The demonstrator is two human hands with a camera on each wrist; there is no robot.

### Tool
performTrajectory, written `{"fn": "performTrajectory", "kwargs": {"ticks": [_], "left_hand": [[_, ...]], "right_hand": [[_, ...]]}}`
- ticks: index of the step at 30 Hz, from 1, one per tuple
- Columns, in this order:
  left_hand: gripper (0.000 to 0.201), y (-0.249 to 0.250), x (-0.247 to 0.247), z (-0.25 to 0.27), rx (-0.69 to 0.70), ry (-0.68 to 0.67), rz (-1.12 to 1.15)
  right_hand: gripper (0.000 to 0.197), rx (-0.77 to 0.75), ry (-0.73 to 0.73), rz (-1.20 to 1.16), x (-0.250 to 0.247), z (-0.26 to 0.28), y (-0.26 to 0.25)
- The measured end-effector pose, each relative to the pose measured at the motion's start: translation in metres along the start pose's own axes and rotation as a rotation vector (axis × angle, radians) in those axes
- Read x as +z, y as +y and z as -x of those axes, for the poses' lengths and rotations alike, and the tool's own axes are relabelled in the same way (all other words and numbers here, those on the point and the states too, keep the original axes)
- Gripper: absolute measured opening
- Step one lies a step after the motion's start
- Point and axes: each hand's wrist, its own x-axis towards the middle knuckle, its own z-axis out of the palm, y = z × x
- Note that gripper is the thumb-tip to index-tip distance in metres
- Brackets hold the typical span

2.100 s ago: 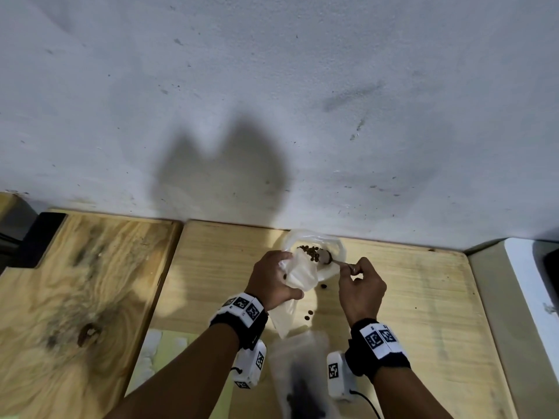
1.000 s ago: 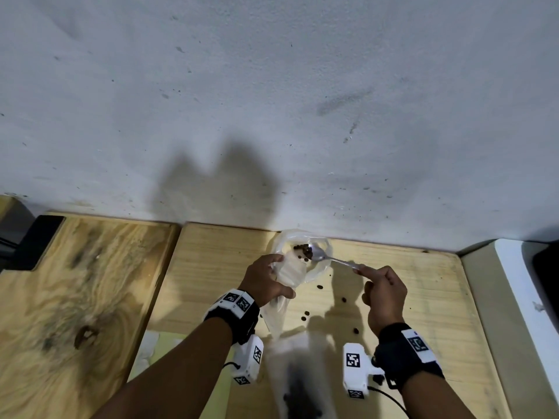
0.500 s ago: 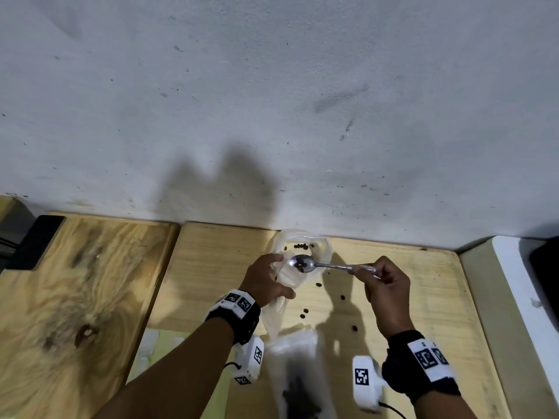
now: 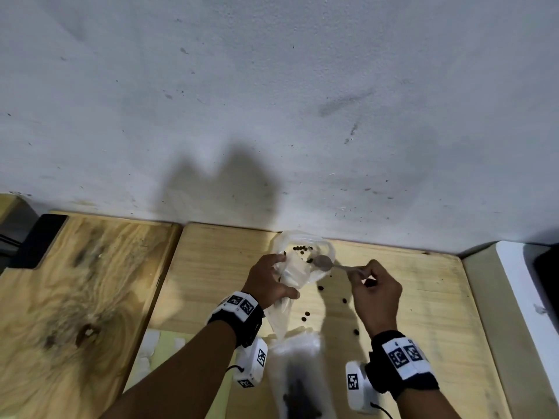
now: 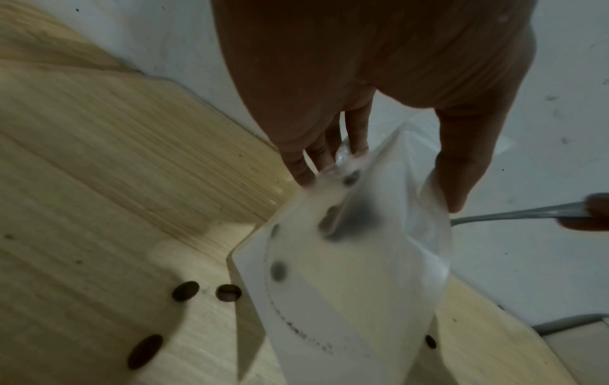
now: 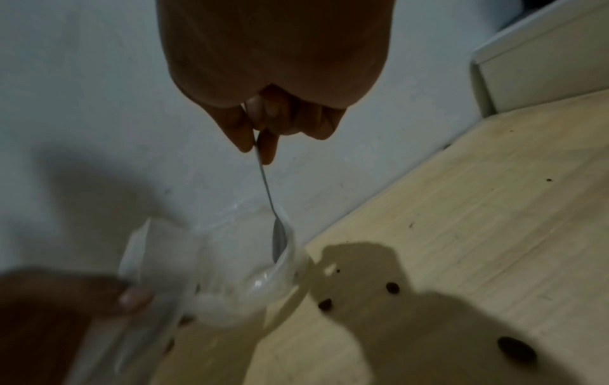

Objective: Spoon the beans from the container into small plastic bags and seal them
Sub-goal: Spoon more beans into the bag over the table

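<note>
My left hand (image 4: 267, 281) grips a small clear plastic bag (image 4: 298, 267) near its mouth and holds it up above the wooden table (image 4: 211, 267); the bag (image 5: 346, 273) shows a few dark beans inside. My right hand (image 4: 373, 293) pinches the handle of a metal spoon (image 4: 325, 263), whose bowl sits tilted at the bag's mouth. In the right wrist view the spoon (image 6: 268, 198) dips into the bag (image 6: 250, 281). A bean container (image 4: 298, 385) stands blurred between my wrists at the near edge.
Several loose beans (image 4: 320, 288) lie scattered on the table right of the bag, also beans (image 5: 186, 291) under it. The grey wall (image 4: 272, 116) rises just behind. A darker wooden board (image 4: 75, 282) lies to the left and a white ledge (image 4: 520, 297) to the right.
The spoon came to the bag full of beans, tipped them in, and now sits empty and tilted at the mouth. More beans lie spilled on the table. My right wrist swung outward.
</note>
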Motion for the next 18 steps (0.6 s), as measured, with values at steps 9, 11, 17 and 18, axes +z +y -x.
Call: {"fn": "performTrajectory", "kwargs": {"ticks": [9, 11, 17, 18], "left_hand": [[0.087, -0.005, 0.008, 0.006, 0.116, -0.033, -0.055], [0.087, -0.004, 0.007, 0.006, 0.104, -0.064, -0.048], [0.09, -0.005, -0.001, -0.001, -0.053, -0.061, 0.121], [0.09, -0.005, -0.003, -0.003, -0.067, -0.058, 0.14]], "right_hand": [[0.031, 0.014, -0.003, 0.211, 0.041, 0.008, 0.008], [0.032, 0.054, 0.035, 0.139, 0.045, 0.009, 0.011], [0.028, 0.089, 0.094, 0.03, 0.049, 0.011, 0.011], [0.029, 0.075, 0.089, 0.053, 0.05, 0.01, 0.013]]}}
